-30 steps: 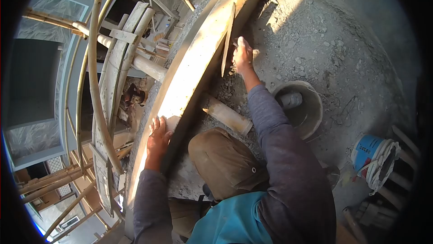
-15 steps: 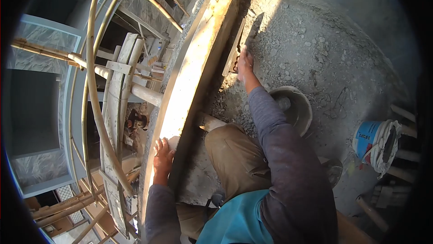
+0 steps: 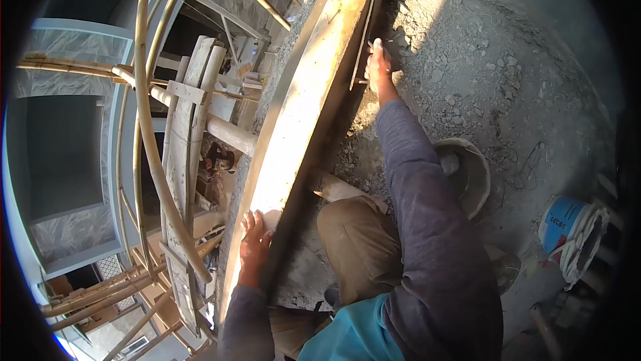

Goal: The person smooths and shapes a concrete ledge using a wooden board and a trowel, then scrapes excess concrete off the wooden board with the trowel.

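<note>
The right hand [image 3: 379, 70] is closed on a flat float [image 3: 362, 40] beside the right edge of the ledge [image 3: 304, 107], near its far end, where a tilted wrist could gouge the side, while the spread left hand [image 3: 254, 244] could mar the top by pressing hard.

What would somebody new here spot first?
Probably the bright, sunlit ledge slanting through the middle, with the left hand resting on it. Next, the right hand, holding a thin, flat tool beside the ledge. Then the blue-and-white bucket over at the right.
</note>
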Demonstrator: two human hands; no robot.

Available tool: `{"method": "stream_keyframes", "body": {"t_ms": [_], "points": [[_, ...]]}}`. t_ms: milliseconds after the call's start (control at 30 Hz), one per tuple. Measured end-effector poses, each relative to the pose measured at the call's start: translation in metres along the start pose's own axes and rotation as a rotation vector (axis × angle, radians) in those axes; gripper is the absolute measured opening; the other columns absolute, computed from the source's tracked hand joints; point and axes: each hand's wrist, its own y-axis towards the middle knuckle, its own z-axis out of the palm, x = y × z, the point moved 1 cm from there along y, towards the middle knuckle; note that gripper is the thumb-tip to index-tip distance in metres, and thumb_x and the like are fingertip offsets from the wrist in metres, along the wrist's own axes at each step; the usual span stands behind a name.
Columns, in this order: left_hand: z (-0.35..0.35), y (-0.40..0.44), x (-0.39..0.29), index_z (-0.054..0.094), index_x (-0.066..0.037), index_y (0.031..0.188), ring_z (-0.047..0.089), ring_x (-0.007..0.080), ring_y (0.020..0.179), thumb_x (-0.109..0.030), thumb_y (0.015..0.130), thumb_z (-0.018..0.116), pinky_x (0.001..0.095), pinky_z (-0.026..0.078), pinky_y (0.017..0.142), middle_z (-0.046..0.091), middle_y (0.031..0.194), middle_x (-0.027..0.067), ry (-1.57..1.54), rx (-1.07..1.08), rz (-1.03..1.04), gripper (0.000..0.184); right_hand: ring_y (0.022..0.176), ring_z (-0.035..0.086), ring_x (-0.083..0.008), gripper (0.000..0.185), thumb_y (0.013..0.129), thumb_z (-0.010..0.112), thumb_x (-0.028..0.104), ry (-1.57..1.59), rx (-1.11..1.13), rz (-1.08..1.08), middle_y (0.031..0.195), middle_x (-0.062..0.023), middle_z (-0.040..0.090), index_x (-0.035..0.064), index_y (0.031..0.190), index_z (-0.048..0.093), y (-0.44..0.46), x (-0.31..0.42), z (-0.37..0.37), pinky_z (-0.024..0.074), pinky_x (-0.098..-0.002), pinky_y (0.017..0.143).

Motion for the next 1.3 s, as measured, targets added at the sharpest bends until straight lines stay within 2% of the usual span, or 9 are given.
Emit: {"method": "stream_keyframes", "body": {"t_ms": [133, 233, 333, 667, 833, 900, 1033, 1100, 1300], "points": [[0.001, -0.002, -0.001, 0.032, -0.003, 0.142, 0.019, 0.0482, 0.137, -0.024, 0.087, 0.060, 0.0437, 0.025, 0.112, 0.024, 0.146, 0.0308, 0.012, 0.013, -0.004, 0.065, 0.070, 0.048, -0.0092, 0.033, 0.093, 0.057, 0.035, -0.107, 0.139, -0.233, 0.074, 0.0014, 0.054, 0.0039, 0.084, 0.059, -0.055, -0.033, -0.012, 0.0411, -0.0270, 0.066], [0.000, 0.000, 0.001, 0.030, -0.003, 0.143, 0.021, 0.0459, 0.137, -0.022, 0.088, 0.059, 0.0434, 0.024, 0.113, 0.024, 0.146, 0.0321, 0.059, 0.012, 0.015, 0.065, 0.069, 0.048, -0.0048, 0.033, 0.093, 0.056, 0.035, -0.121, 0.231, -0.465, 0.074, 0.0019, 0.055, 0.0049, 0.081, 0.058, -0.109, -0.023, -0.016, 0.0413, -0.0236, 0.062], [-0.002, -0.003, 0.000, 0.031, -0.002, 0.143, 0.021, 0.0460, 0.137, -0.021, 0.088, 0.059, 0.0433, 0.023, 0.113, 0.025, 0.145, 0.0328, 0.038, 0.008, 0.007, 0.065, 0.040, 0.032, -0.0053, 0.044, 0.091, 0.054, 0.052, 0.122, -0.048, 0.053, 0.056, 0.0053, 0.039, 0.0086, 0.090, 0.057, -0.089, -0.015, -0.018, 0.0275, -0.0243, 0.035], [-0.005, 0.000, -0.008, 0.032, -0.003, 0.142, 0.018, 0.0467, 0.138, -0.020, 0.087, 0.061, 0.0434, 0.022, 0.113, 0.024, 0.147, 0.0310, 0.014, 0.020, -0.015, 0.065, 0.041, 0.033, -0.0091, 0.056, 0.087, 0.051, 0.064, 0.069, -0.076, 0.167, 0.056, 0.0039, 0.037, 0.0087, 0.093, 0.056, 0.056, 0.029, -0.003, 0.0303, -0.0261, 0.038], [-0.002, -0.002, -0.007, 0.033, -0.002, 0.142, 0.015, 0.0473, 0.138, -0.021, 0.087, 0.060, 0.0433, 0.022, 0.113, 0.024, 0.146, 0.0312, -0.039, 0.028, -0.063, 0.064, 0.045, 0.037, -0.0079, 0.046, 0.090, 0.055, 0.054, -0.017, 0.047, -0.016, 0.057, 0.0041, 0.039, 0.0084, 0.086, 0.057, 0.033, 0.035, -0.003, 0.0321, -0.0270, 0.041], [-0.002, -0.003, -0.008, 0.033, -0.002, 0.142, 0.015, 0.0469, 0.139, -0.021, 0.087, 0.059, 0.0431, 0.022, 0.113, 0.024, 0.147, 0.0309, -0.047, 0.010, -0.067, 0.064, 0.066, 0.048, -0.0052, 0.033, 0.095, 0.055, 0.035, -0.052, 0.077, -0.313, 0.067, 0.0010, 0.051, 0.0055, 0.079, 0.058, 0.023, 0.004, -0.006, 0.0401, -0.0233, 0.061], [-0.003, -0.001, -0.007, 0.032, -0.003, 0.143, 0.016, 0.0449, 0.139, -0.020, 0.087, 0.059, 0.0430, 0.023, 0.113, 0.024, 0.147, 0.0303, -0.019, 0.031, -0.060, 0.065, 0.072, 0.048, -0.0042, 0.018, 0.094, 0.058, 0.022, 0.053, 0.353, -0.476, 0.077, 0.0045, 0.055, 0.0069, 0.083, 0.059, -0.036, -0.015, -0.021, 0.0406, -0.0233, 0.064], [-0.004, -0.002, -0.012, 0.032, -0.003, 0.143, 0.016, 0.0447, 0.139, -0.021, 0.087, 0.059, 0.0427, 0.023, 0.113, 0.023, 0.147, 0.0302, -0.027, 0.033, -0.075, 0.065, 0.056, 0.042, -0.0033, 0.027, 0.092, 0.061, 0.034, 0.138, 0.041, -0.202, 0.068, 0.0061, 0.050, 0.0083, 0.084, 0.057, -0.035, -0.004, -0.022, 0.0374, -0.0220, 0.051], [-0.002, -0.002, -0.006, 0.031, -0.003, 0.143, 0.015, 0.0450, 0.139, -0.021, 0.086, 0.060, 0.0423, 0.020, 0.114, 0.022, 0.148, 0.0300, -0.047, 0.040, -0.083, 0.067, 0.036, 0.032, -0.0076, 0.049, 0.087, 0.054, 0.058, 0.071, -0.030, -0.006, 0.053, 0.0052, 0.035, 0.0098, 0.087, 0.055, 0.059, 0.031, -0.008, 0.0262, -0.0256, 0.033]]}}
